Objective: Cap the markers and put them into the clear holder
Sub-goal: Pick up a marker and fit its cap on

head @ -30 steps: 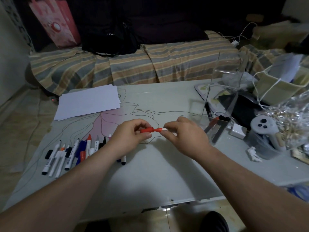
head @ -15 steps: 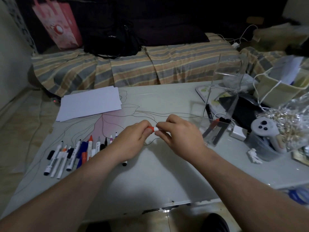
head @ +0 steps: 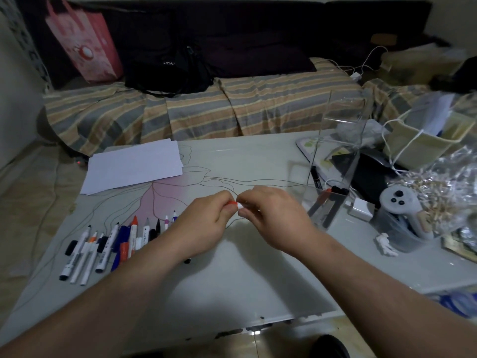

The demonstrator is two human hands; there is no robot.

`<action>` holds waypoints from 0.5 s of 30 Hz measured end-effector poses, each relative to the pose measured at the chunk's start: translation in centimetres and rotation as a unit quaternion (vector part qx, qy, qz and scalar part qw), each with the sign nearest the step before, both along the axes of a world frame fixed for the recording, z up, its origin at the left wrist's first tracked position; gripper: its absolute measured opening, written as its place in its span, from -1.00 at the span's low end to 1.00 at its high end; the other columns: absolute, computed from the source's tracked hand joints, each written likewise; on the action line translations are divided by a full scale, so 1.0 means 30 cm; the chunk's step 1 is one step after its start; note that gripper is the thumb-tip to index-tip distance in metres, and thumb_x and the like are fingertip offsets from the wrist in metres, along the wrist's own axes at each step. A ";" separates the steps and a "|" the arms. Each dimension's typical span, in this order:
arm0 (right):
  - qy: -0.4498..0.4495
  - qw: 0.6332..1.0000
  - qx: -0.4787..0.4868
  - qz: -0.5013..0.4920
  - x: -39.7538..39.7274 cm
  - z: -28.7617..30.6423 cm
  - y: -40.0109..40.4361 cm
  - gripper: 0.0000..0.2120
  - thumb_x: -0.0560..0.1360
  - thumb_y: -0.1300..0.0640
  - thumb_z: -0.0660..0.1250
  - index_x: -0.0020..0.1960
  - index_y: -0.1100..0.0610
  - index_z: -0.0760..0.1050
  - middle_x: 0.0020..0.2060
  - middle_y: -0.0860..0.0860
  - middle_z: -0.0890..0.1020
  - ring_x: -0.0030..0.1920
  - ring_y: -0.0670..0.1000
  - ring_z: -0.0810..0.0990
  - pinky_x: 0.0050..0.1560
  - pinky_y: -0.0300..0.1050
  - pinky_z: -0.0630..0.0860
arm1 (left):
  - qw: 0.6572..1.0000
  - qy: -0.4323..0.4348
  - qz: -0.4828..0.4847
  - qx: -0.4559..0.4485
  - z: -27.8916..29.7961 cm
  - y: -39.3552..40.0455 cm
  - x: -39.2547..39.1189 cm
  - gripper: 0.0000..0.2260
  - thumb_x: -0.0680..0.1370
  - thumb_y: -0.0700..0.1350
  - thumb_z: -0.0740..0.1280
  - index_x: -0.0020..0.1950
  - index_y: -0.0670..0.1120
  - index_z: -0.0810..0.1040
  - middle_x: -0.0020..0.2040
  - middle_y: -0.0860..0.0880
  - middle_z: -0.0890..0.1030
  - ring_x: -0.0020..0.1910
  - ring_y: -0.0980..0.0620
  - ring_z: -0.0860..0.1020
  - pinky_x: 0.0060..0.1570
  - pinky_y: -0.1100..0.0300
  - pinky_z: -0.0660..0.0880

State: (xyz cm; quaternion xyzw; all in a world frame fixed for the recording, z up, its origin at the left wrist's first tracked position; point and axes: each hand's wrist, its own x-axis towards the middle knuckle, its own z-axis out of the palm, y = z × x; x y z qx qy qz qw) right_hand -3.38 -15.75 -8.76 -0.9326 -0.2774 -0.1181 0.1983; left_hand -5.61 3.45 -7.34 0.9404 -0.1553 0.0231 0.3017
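My left hand [head: 204, 223] pinches a red cap [head: 232, 203] over the middle of the table. My right hand [head: 271, 218] grips the white marker [head: 240, 205], whose body is mostly hidden in the fingers. Cap and marker meet between the two hands. The clear holder [head: 335, 161] stands just right of my right hand, with a few capped markers [head: 326, 202] leaning inside it. Several loose markers and caps [head: 113, 241] lie in a row on the table at the left, partly behind my left wrist.
White paper sheets [head: 134, 165] lie at the back left of the table [head: 245, 280]. At the right are a white controller [head: 402, 205], a crinkled clear bag [head: 444, 192], a small white figure [head: 384, 244] and cables. A striped couch [head: 206, 109] runs behind.
The hands have come together: the red cap, seen at full length a second ago, has been pushed over the marker's end and now only a short red piece shows between the fingers.
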 end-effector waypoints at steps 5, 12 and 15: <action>0.056 0.997 -0.040 -0.020 -0.041 0.020 -0.052 -0.88 0.61 -0.09 0.24 0.05 -0.07 0.43 -0.19 -0.12 0.55 0.02 0.09 0.52 -0.10 0.03 0.44 | 0.987 0.069 0.064 -0.129 0.000 -0.080 0.017 -0.77 0.50 0.13 0.40 -0.23 0.00 0.61 -0.35 0.06 0.63 -0.38 0.14 0.49 -0.27 0.16 0.45; -0.058 0.968 0.182 -0.163 0.008 0.190 -0.267 -0.90 0.58 0.07 0.37 0.08 0.04 0.56 -0.14 -0.12 0.58 -0.14 -0.10 0.56 -0.09 -0.13 0.54 | 0.935 0.090 -0.005 -0.342 0.028 -0.222 0.025 -0.85 0.60 0.00 0.38 0.16 0.10 0.63 -0.10 0.01 0.70 -0.21 0.07 0.59 -0.13 0.26 0.52; -0.040 0.927 0.276 -0.249 0.023 0.206 -0.361 -0.61 0.60 0.09 0.37 0.38 -0.07 0.35 -0.02 -0.12 0.61 -0.08 -0.16 0.61 -0.29 -0.43 0.46 | 0.953 0.088 0.000 -0.289 -0.005 -0.267 0.012 -0.82 0.57 -0.01 0.41 0.16 0.14 0.64 -0.10 0.10 0.65 -0.21 0.09 0.56 -0.12 0.27 0.53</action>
